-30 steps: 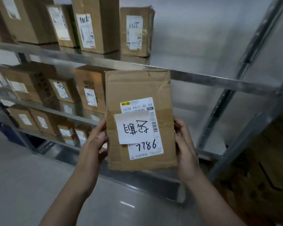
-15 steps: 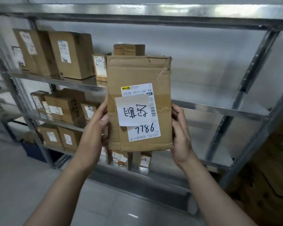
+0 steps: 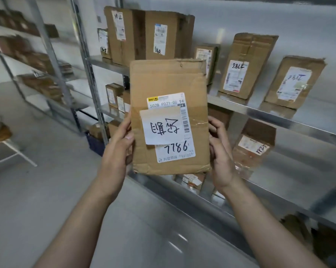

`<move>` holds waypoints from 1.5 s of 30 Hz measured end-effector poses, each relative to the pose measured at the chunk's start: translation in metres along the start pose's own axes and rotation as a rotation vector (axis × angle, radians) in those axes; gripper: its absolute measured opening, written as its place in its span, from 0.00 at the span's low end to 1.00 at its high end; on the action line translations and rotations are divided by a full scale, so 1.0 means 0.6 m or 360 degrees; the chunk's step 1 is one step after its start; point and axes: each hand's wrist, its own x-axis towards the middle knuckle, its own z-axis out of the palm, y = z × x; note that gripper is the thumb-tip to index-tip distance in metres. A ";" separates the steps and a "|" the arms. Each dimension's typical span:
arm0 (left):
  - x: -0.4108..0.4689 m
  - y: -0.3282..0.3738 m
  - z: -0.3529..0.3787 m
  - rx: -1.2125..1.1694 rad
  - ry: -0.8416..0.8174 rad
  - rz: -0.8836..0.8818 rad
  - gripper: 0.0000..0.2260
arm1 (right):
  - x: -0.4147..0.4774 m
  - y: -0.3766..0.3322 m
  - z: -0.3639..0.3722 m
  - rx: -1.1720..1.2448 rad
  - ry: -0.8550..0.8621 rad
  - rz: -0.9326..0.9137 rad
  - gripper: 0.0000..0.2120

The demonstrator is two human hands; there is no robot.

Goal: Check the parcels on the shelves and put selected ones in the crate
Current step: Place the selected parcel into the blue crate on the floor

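- Right now my left hand (image 3: 116,153) and right hand (image 3: 222,159) hold the parcel (image 3: 170,84) upright between them. It hangs in the air in front of the shelf (image 3: 279,118), before its front edge, and touches nothing but my hands.
- My left fingers (image 3: 127,130) are closed on the parcel's left edge: the thumb lies along the front face and the rest are curled behind, out of sight.
- My right fingers (image 3: 214,128) curl round the right edge, with the tips showing at the front. Both hands grip the lower half.
- The label (image 3: 172,151) faces me. A white slip with handwriting is stuck over its middle, and 7786 is written below that.
- The parcel is flat, thin cardboard, creased across the face, frayed along the top edge and crushed at the lower left corner.
- I judge it light and rather bendy, so it could flex if I squeeze it hard.
- The glossy tape across the middle may be slippery under a thumb.
- The two long side edges near the middle look like the best hold, with thumbs off the label. I would avoid the torn top edge and the crushed corner.
- Other boxes (image 3: 234,72) stand on the shelf behind, labels outward, apart from the parcel.
- A dark blue thing (image 3: 94,145) sits low on the floor by the rack's upright, partly hidden. It may be the crate, but I cannot tell.
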 end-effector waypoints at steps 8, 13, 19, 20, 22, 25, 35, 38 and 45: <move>0.110 -0.066 -0.167 0.0180 0.0358 -0.0119 0.28 | 0.151 0.177 0.167 0.0204 -0.0283 0.0186 0.19; 0.180 -0.099 -0.263 0.0259 0.0611 -0.0153 0.27 | 0.255 0.284 0.281 0.0298 -0.0468 0.0250 0.19; 0.222 -0.116 -0.383 0.0281 0.0840 -0.0262 0.26 | 0.325 0.368 0.426 0.0270 -0.0633 0.0319 0.19; 0.228 -0.119 -0.402 0.0289 0.0847 -0.0274 0.26 | 0.333 0.377 0.446 0.0258 -0.0669 0.0334 0.19; 0.242 -0.129 -0.453 0.0307 0.0869 -0.0291 0.25 | 0.350 0.403 0.498 0.0236 -0.0730 0.0410 0.19; 0.268 -0.146 -0.540 0.0312 0.0892 -0.0312 0.25 | 0.370 0.444 0.579 0.0222 -0.0755 0.0462 0.18; 0.387 -0.204 -0.838 0.0330 0.0744 -0.0354 0.19 | 0.432 0.565 0.847 0.0201 -0.0625 0.0577 0.17; 0.424 -0.226 -0.904 0.0364 0.0693 -0.0409 0.20 | 0.459 0.600 0.899 0.0158 -0.0610 0.0653 0.16; 0.547 -0.305 -1.028 0.0335 0.0641 -0.0503 0.20 | 0.553 0.713 0.997 0.0128 -0.0497 0.0772 0.18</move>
